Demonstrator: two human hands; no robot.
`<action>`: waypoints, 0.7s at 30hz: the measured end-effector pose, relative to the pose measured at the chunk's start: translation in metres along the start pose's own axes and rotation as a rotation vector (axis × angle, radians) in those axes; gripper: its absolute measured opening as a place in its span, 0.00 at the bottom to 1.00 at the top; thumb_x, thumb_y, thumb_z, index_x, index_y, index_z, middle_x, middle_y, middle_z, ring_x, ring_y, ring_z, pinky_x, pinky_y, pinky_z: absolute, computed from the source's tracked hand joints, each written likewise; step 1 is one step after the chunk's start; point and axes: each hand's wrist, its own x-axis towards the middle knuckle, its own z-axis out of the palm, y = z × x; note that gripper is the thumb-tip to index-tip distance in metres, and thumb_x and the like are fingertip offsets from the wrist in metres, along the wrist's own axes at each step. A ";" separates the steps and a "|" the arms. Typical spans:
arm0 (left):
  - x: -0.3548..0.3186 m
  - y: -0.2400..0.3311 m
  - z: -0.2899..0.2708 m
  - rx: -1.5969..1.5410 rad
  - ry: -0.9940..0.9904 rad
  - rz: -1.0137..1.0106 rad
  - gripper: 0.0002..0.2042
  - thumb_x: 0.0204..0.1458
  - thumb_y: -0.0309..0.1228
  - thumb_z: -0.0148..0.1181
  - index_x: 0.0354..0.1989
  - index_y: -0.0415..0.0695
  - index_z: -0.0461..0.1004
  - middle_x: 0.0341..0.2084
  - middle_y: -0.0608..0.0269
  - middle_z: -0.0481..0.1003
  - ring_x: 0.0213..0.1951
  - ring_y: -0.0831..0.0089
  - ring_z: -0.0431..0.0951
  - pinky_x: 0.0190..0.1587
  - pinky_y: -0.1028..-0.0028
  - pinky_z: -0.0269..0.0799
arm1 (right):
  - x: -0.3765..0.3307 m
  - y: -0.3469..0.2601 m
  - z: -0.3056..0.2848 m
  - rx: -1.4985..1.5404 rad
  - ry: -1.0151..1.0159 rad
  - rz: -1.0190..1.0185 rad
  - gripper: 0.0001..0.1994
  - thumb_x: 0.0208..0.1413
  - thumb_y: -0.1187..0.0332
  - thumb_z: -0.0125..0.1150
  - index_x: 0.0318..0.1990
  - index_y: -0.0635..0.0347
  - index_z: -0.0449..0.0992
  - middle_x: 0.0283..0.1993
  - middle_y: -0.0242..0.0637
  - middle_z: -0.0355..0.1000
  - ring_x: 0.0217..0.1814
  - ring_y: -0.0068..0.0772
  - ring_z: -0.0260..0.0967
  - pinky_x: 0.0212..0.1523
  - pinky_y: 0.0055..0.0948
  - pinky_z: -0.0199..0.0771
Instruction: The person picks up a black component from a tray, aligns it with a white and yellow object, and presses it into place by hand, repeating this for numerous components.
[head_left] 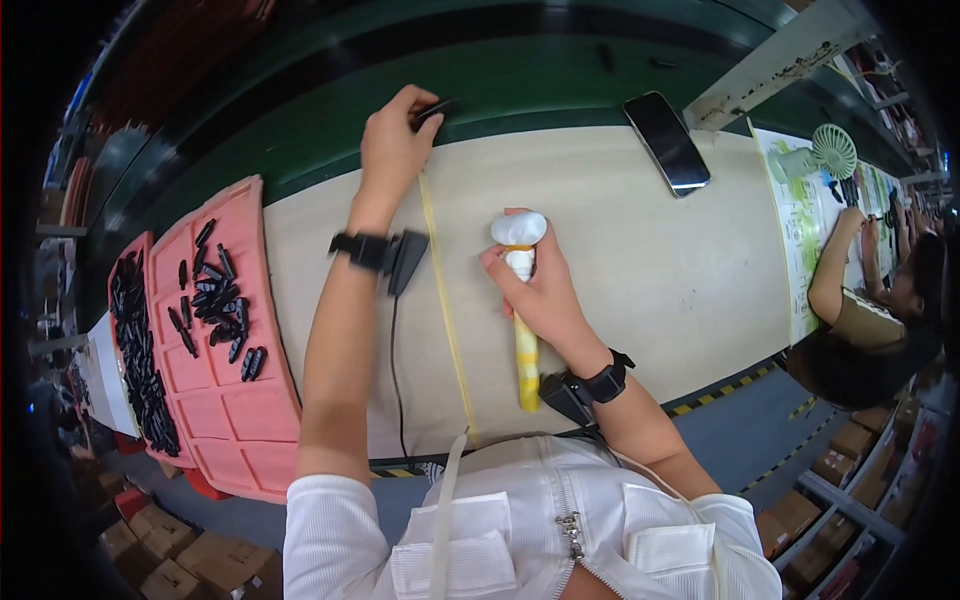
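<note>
At the far edge of the table, my left hand (395, 145) pinches a small dark piece (432, 112) between thumb and fingers, over the green conveyor belt (500, 110). Its shape is hard to make out. My right hand (540, 290) is closed around a mallet-like tool (527, 365), with a rounded white head (519, 228) pointing away from me and a yellow-wrapped handle toward me. To the left, black elongated plastic parts (215, 300) lie scattered in a pink compartment tray (255, 420).
A black smartphone (668, 145) lies at the table's far right, beside a grey metal post (770, 70). Yellow tape (445, 300) runs across the beige tabletop (640, 280). More black parts (138, 350) fill another pink tray. On the right are a green fan (833, 152) and a co-worker (870, 320).
</note>
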 end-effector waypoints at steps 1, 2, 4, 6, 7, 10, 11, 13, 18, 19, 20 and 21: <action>-0.019 0.014 -0.013 -0.068 -0.005 0.031 0.10 0.51 0.27 0.68 0.41 0.40 0.80 0.37 0.52 0.82 0.39 0.58 0.84 0.44 0.66 0.77 | -0.001 -0.001 0.000 0.000 0.002 -0.002 0.25 0.64 0.68 0.60 0.65 0.57 0.59 0.39 0.33 0.72 0.22 0.18 0.66 0.19 0.20 0.68; -0.042 0.020 -0.023 -0.081 0.001 0.051 0.10 0.50 0.26 0.69 0.41 0.40 0.80 0.36 0.52 0.82 0.39 0.58 0.84 0.43 0.68 0.77 | -0.001 -0.003 0.005 0.001 -0.008 -0.005 0.24 0.65 0.67 0.59 0.65 0.57 0.59 0.40 0.33 0.72 0.23 0.18 0.66 0.20 0.20 0.68; -0.093 0.033 -0.030 -0.170 0.013 0.009 0.09 0.49 0.24 0.69 0.39 0.40 0.81 0.36 0.54 0.83 0.38 0.59 0.83 0.43 0.69 0.76 | -0.001 -0.005 0.005 0.003 -0.015 0.000 0.23 0.66 0.66 0.57 0.65 0.57 0.59 0.39 0.33 0.72 0.23 0.18 0.66 0.20 0.20 0.68; -0.131 0.043 -0.027 -0.228 0.034 -0.078 0.08 0.48 0.24 0.69 0.38 0.40 0.82 0.36 0.56 0.83 0.38 0.60 0.83 0.43 0.68 0.76 | -0.003 -0.008 0.005 0.000 -0.025 -0.012 0.22 0.69 0.65 0.53 0.66 0.57 0.58 0.39 0.33 0.72 0.23 0.18 0.65 0.21 0.20 0.68; -0.144 0.045 -0.026 -0.166 0.025 -0.045 0.09 0.47 0.24 0.69 0.39 0.41 0.82 0.36 0.59 0.83 0.39 0.61 0.82 0.45 0.67 0.74 | -0.005 -0.009 0.007 -0.004 -0.047 0.006 0.22 0.69 0.65 0.53 0.66 0.57 0.58 0.39 0.33 0.72 0.23 0.18 0.65 0.21 0.20 0.68; -0.162 0.048 -0.024 -0.078 0.029 -0.047 0.14 0.46 0.24 0.69 0.43 0.43 0.80 0.37 0.62 0.84 0.41 0.62 0.81 0.49 0.66 0.71 | -0.005 -0.015 0.011 -0.180 -0.092 0.007 0.20 0.71 0.64 0.47 0.67 0.57 0.58 0.39 0.35 0.72 0.24 0.19 0.66 0.22 0.21 0.68; -0.165 0.049 -0.025 -0.061 0.028 -0.054 0.17 0.46 0.23 0.70 0.46 0.43 0.79 0.38 0.62 0.84 0.43 0.62 0.80 0.51 0.65 0.70 | -0.006 -0.017 0.013 -0.190 -0.116 0.015 0.20 0.71 0.64 0.47 0.67 0.57 0.58 0.39 0.35 0.72 0.24 0.19 0.66 0.22 0.21 0.68; -0.166 0.047 -0.025 -0.053 0.029 -0.060 0.20 0.46 0.23 0.70 0.49 0.44 0.77 0.39 0.62 0.84 0.44 0.62 0.80 0.53 0.65 0.69 | -0.007 -0.021 0.016 -0.274 -0.099 -0.067 0.21 0.71 0.64 0.47 0.67 0.58 0.57 0.38 0.36 0.72 0.25 0.20 0.66 0.22 0.21 0.67; -0.167 0.041 -0.024 -0.148 -0.011 -0.094 0.27 0.46 0.23 0.71 0.56 0.47 0.70 0.39 0.64 0.84 0.47 0.63 0.79 0.55 0.65 0.66 | -0.010 -0.029 0.033 -0.397 -0.061 -0.275 0.21 0.71 0.65 0.47 0.67 0.58 0.57 0.37 0.36 0.72 0.27 0.20 0.67 0.22 0.22 0.67; -0.168 0.041 -0.024 -0.139 -0.010 -0.081 0.27 0.46 0.23 0.71 0.57 0.47 0.70 0.40 0.64 0.84 0.47 0.63 0.79 0.55 0.65 0.66 | -0.009 -0.024 0.032 -0.400 -0.057 -0.275 0.21 0.71 0.65 0.47 0.67 0.58 0.57 0.37 0.36 0.72 0.27 0.20 0.67 0.22 0.22 0.67; -0.168 0.041 -0.024 -0.129 -0.010 -0.068 0.27 0.46 0.23 0.71 0.57 0.47 0.69 0.40 0.64 0.84 0.47 0.62 0.79 0.55 0.65 0.66 | -0.004 -0.012 0.029 -0.434 -0.092 -0.288 0.21 0.70 0.65 0.48 0.67 0.58 0.58 0.37 0.35 0.71 0.26 0.20 0.67 0.22 0.22 0.67; -0.168 0.043 -0.023 -0.132 -0.011 -0.065 0.27 0.46 0.23 0.71 0.57 0.47 0.69 0.40 0.64 0.84 0.47 0.62 0.79 0.55 0.65 0.66 | 0.000 -0.001 0.027 -0.468 -0.128 -0.301 0.21 0.70 0.65 0.49 0.67 0.58 0.58 0.37 0.35 0.71 0.26 0.20 0.67 0.22 0.21 0.67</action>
